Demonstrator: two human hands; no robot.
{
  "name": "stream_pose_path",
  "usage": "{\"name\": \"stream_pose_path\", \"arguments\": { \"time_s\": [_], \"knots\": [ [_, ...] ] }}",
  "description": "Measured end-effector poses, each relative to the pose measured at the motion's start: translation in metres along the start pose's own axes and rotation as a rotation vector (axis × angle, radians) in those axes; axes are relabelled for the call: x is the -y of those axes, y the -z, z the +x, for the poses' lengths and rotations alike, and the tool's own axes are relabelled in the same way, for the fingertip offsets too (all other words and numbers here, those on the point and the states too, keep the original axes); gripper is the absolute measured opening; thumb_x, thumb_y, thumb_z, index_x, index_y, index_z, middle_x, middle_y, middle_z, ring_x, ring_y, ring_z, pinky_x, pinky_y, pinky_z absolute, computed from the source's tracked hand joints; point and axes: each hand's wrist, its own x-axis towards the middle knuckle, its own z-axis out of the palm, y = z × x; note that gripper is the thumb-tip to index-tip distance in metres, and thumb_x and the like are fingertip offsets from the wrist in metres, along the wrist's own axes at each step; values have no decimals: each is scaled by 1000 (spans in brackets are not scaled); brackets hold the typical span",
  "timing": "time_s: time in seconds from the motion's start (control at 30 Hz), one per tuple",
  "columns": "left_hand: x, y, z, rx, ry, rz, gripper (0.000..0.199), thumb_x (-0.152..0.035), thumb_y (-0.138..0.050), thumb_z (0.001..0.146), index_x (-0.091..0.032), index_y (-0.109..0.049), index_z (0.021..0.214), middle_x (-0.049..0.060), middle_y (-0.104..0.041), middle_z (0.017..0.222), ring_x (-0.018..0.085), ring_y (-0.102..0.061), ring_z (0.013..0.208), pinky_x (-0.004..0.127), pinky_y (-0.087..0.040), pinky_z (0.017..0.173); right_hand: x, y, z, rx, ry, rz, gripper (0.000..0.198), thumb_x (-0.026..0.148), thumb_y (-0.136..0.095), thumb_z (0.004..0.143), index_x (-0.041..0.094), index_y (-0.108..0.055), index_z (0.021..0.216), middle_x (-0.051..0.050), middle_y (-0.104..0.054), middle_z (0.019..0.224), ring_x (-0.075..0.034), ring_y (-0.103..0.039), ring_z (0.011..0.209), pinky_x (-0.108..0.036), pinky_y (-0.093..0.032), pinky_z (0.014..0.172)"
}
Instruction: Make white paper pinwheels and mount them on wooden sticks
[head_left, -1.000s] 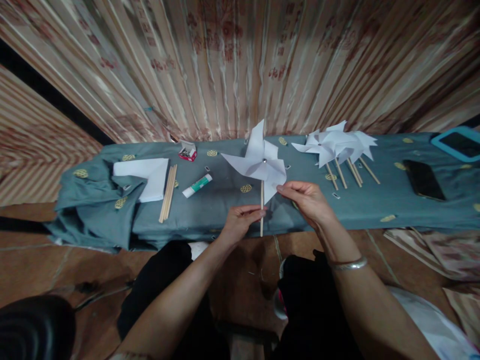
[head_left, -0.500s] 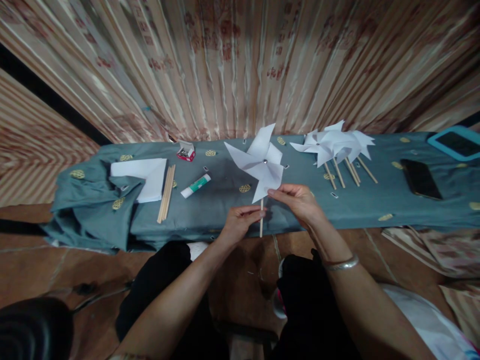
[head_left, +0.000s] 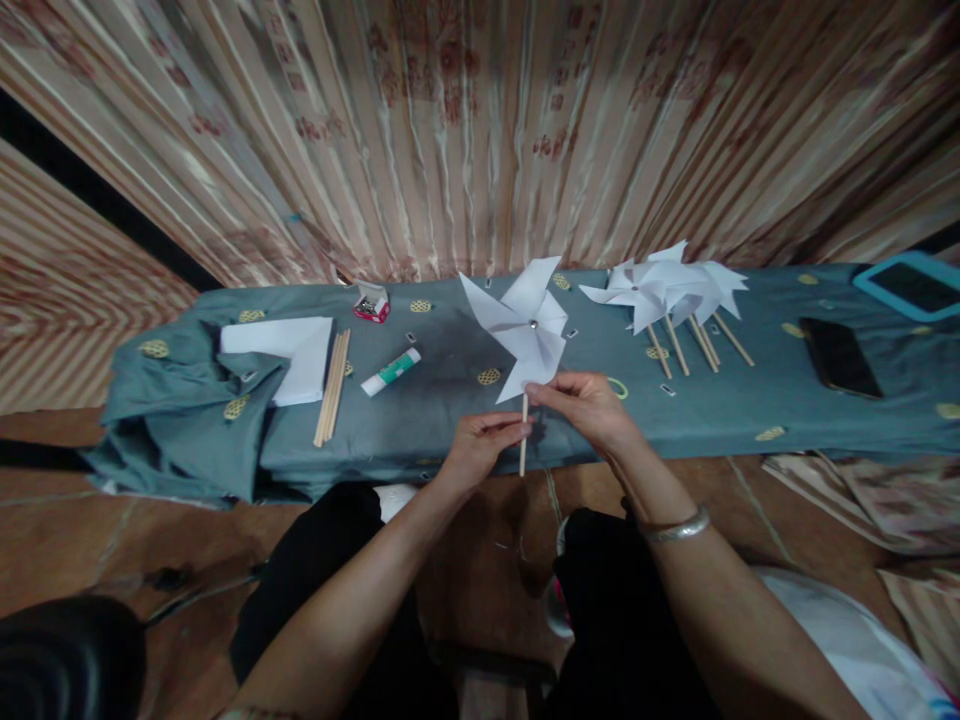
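Note:
A white paper pinwheel (head_left: 523,322) stands upright on a thin wooden stick above the front edge of the cloth-covered table (head_left: 750,410). My left hand (head_left: 480,447) pinches the stick near its lower end. My right hand (head_left: 589,404) touches the lowest blade of the pinwheel with its fingertips. A silver bangle sits on my right wrist.
Several finished pinwheels (head_left: 667,290) lie at the back right. A glue stick (head_left: 391,371), a bundle of wooden sticks (head_left: 333,386), white paper sheets (head_left: 285,350) and a small red box (head_left: 373,303) lie to the left. A dark phone (head_left: 840,357) and a blue-framed tablet (head_left: 911,284) are far right.
The pinwheel's blades have turned as my right hand slid left along its lower edge. My left hand kept its hold on the stick.

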Motion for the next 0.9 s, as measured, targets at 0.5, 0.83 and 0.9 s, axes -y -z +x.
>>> {"name": "stream_pose_path", "arguments": {
  "time_s": [0.5, 0.83, 0.9],
  "knots": [
    [1, -6, 4, -35, -30, -65, 34, -40, -88, 49, -18, -79, 74, 2, -72, 68, 12, -59, 64, 26, -48, 69, -5, -1, -7, -49, 166, -288, 27, 48, -75, 66, 21, -74, 66, -4, -76, 73, -18, -65, 66, -29, -49, 64],
    [3, -16, 11, -19, -29, -152, 38, -42, -89, 46, -18, -78, 73, 1, -71, 64, 10, -56, 59, 25, -46, 64, -15, 1, -5, -76, 157, -184, 23, 42, -74, 64, 19, -73, 69, -4, -75, 70, -19, -67, 66, -30, -53, 64],
    [4, -18, 12, -12, -6, -179, 41, -42, -90, 43, -18, -79, 74, 2, -72, 67, 10, -58, 60, 25, -47, 66, -16, 5, -4, -104, 148, -181, 22, 41, -73, 64, 20, -73, 70, -4, -75, 72, -19, -67, 67, -30, -53, 65]
  ]
}}
